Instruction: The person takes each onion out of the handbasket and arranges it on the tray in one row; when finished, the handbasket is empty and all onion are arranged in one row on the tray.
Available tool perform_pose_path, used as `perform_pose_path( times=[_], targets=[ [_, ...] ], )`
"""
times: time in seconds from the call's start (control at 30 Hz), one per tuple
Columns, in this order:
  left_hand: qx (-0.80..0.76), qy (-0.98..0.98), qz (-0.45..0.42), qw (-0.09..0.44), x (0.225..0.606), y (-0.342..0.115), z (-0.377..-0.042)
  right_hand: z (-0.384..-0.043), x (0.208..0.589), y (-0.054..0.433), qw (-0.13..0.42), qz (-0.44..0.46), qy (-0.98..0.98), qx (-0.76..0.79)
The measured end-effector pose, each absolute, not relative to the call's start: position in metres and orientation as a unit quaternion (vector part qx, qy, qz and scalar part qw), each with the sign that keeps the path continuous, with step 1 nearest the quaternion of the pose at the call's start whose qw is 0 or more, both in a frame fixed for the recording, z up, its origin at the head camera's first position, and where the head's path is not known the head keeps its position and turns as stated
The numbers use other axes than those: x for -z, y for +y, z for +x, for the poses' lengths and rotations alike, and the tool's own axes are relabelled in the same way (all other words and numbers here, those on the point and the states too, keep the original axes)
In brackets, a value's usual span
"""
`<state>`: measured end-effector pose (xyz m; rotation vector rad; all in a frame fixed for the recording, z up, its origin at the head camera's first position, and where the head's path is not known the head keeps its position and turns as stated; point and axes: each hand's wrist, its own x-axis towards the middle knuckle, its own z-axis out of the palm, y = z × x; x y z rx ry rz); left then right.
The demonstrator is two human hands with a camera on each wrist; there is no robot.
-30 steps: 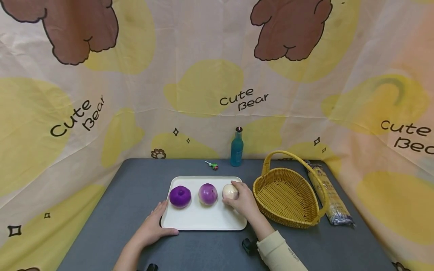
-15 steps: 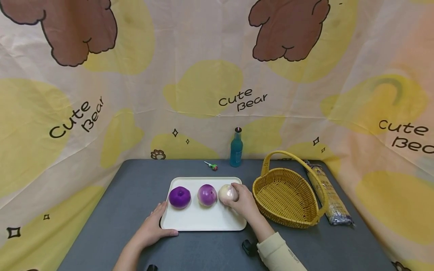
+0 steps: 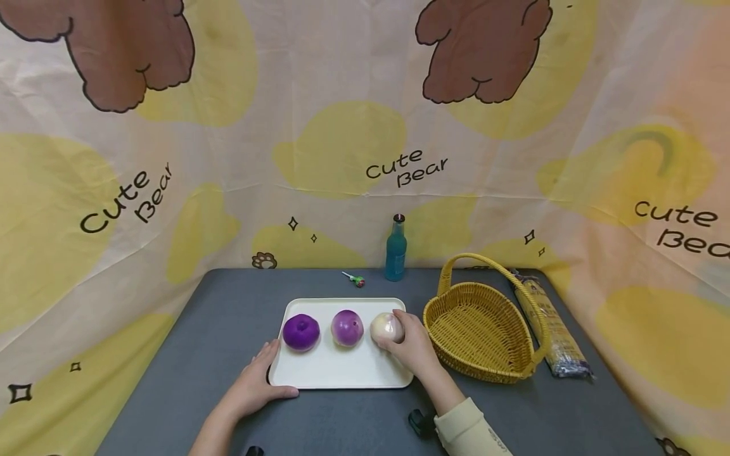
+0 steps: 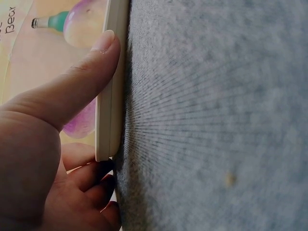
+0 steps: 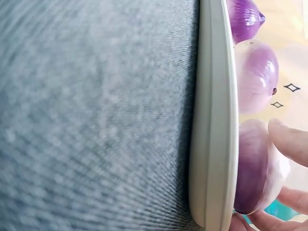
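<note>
A white tray [image 3: 336, 370] lies on the table with three onions spaced across it. The dark purple onion [image 3: 301, 332] is at left, the lighter purple onion [image 3: 346, 328] in the middle. My right hand [image 3: 413, 345] grips the third, a pale onion [image 3: 388, 327], by its right side at the tray's right end. In the right wrist view this onion [image 5: 252, 168] shows purple and white, with thumb and fingers around it. My left hand [image 3: 253, 386] rests at the tray's front left corner, fingers along the left side, thumb [image 4: 91, 60] against the front rim.
A yellow wicker basket [image 3: 456, 367] with a tall handle stands right of the tray. Beyond it lies a long plastic-wrapped packet [image 3: 561, 342]. Behind the tray are a blue bottle [image 3: 396, 250] and a small lollipop-like item [image 3: 355, 279]. A printed cloth backs the table.
The pale onion in my right hand shifted left toward the middle onion, then slightly back right, and turned a little. My left hand stays at the tray corner.
</note>
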<state>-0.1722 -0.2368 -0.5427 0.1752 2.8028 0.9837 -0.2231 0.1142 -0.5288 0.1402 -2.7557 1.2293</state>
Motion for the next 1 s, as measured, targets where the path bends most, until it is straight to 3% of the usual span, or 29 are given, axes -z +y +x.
perform_pose_path(
  times=[0.5, 0.73, 1.0],
  targets=[
    [-0.332, 0.938, 0.061, 0.083, 0.545, -0.236, -0.177, -0.211, 0.513, 0.114, 0.059, 0.050, -0.910, -0.408],
    [-0.329, 0.938, 0.063, 0.091, 0.544, -0.237, -0.177, -0.195, 0.477, 0.118, 0.053, 0.079, -0.894, -0.439],
    [-0.325, 0.939, 0.070, 0.090, 0.538, -0.247, -0.176, -0.182, 0.438, 0.134, 0.085, 0.110, -0.884, -0.446]
  ],
)
